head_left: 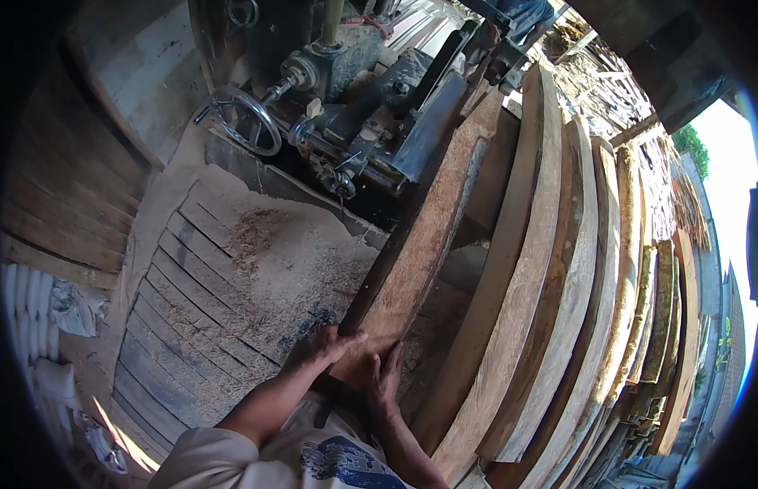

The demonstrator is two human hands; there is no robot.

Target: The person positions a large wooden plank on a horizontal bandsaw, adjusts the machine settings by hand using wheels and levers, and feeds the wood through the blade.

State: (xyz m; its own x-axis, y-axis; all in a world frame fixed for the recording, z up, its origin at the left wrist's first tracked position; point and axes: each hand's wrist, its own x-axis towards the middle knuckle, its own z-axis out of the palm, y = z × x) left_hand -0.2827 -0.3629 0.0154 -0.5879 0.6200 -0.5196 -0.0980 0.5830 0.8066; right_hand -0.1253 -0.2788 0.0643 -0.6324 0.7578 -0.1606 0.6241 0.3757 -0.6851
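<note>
Steadying seems underway: the timber (424,236) is gripped by left hand (334,346) and right hand (384,381); contact with the machine (350,122) ahead looks unclear; even guiding seems needed.

The left hand (340,345) grips the board (424,244) by its left edge, near end; the right hand (386,379) holds the right edge. The board's far end reaches the machine (428,140). A handwheel (275,138) is mounted at the machine's left side. Sawdust (301,248) partly covers the floor (155,349). Beams (522,273) lie side by side, right of the board.
</note>
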